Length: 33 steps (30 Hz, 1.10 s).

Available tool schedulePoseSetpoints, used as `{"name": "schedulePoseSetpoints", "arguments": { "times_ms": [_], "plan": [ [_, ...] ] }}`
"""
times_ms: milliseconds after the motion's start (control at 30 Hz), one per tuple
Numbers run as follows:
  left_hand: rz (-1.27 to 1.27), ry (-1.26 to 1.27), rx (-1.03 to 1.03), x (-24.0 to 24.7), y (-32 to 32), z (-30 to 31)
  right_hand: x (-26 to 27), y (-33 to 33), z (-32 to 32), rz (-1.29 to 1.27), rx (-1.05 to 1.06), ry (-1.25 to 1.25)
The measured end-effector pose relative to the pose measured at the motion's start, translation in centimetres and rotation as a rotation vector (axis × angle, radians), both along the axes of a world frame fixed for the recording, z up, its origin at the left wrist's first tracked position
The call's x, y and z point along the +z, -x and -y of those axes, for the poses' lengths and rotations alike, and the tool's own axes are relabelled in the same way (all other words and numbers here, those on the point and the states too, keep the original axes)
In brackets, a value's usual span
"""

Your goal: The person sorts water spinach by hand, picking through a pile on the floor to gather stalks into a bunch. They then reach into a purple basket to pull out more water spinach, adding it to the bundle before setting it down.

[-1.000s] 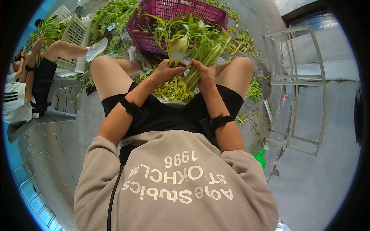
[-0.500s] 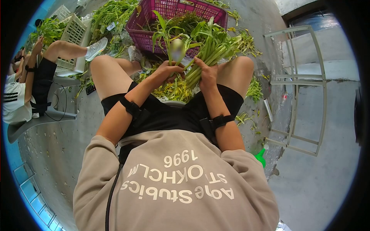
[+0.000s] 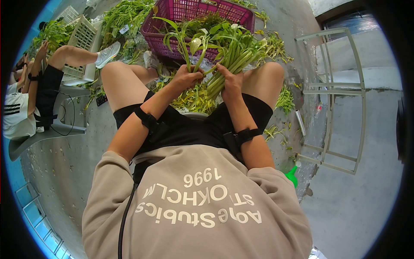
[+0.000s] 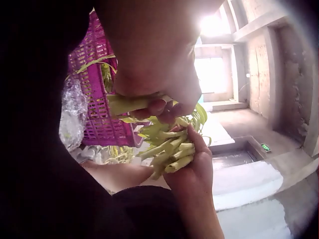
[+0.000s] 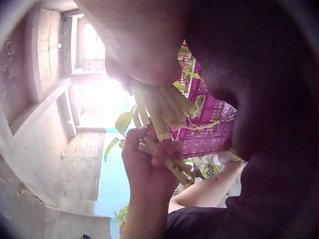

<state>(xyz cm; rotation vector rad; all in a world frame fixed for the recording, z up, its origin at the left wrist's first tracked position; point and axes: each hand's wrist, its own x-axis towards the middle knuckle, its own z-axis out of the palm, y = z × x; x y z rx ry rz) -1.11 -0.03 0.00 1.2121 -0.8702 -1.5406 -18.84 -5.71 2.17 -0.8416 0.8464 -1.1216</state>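
Observation:
My right hand [image 3: 233,83] grips a thick bundle of green leafy stems [image 3: 237,57] in the head view, leafy ends pointing away toward the crate. Just left of it, my left hand [image 3: 188,78] holds a few separate leafy stems [image 3: 186,49] that stand up from its curled fingers. The two hands are close together above the lap. In the left wrist view the cut ends of the bundle [image 4: 174,154] show in the right hand [image 4: 197,167]. In the right wrist view the left hand [image 5: 149,167] pinches thick stems, whose lower ends stick out beside the fingers.
A magenta crate [image 3: 166,44] holding greens stands ahead. Yellow and green leaves [image 3: 196,100] lie below the hands, with more greens [image 3: 125,21] on the floor at left. A metal frame [image 3: 334,93] stands at right, near a green bottle [image 3: 292,176]. Another person [image 3: 21,108] sits at left.
The bundle in my right hand has tilted to the right. My left hand has shifted slightly with its stems, and its fingers are more curled than before.

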Motion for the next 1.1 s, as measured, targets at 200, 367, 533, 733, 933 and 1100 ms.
{"name": "schedulePoseSetpoints", "arguments": {
  "times_ms": [200, 367, 533, 733, 933, 1100],
  "plan": [
    [-0.159, -0.045, -0.049, 0.5, -0.1, -0.3, 0.5, -0.3, -0.5, 0.110, -0.024, -0.044],
    [-0.140, -0.136, -0.222, -1.3, -0.9, -0.3, -1.2, 1.9, 2.3, 0.316, -0.094, -0.172],
    [0.039, -0.089, -0.002, 0.4, -0.3, -0.4, -0.1, 1.6, 1.8, 0.176, -0.107, -0.009],
    [0.068, -0.095, 0.174, 0.6, -0.5, 0.2, 1.0, 0.6, 0.2, -0.129, 0.136, -0.082],
    [-0.133, -0.069, 0.156, -0.1, -0.2, 0.0, -0.2, -1.1, -0.9, -0.298, 0.293, 0.112],
    [-0.070, 0.006, 0.121, 0.4, -0.2, -0.2, 0.0, -1.4, -1.2, -0.235, 0.356, 0.138]
  ]
}}
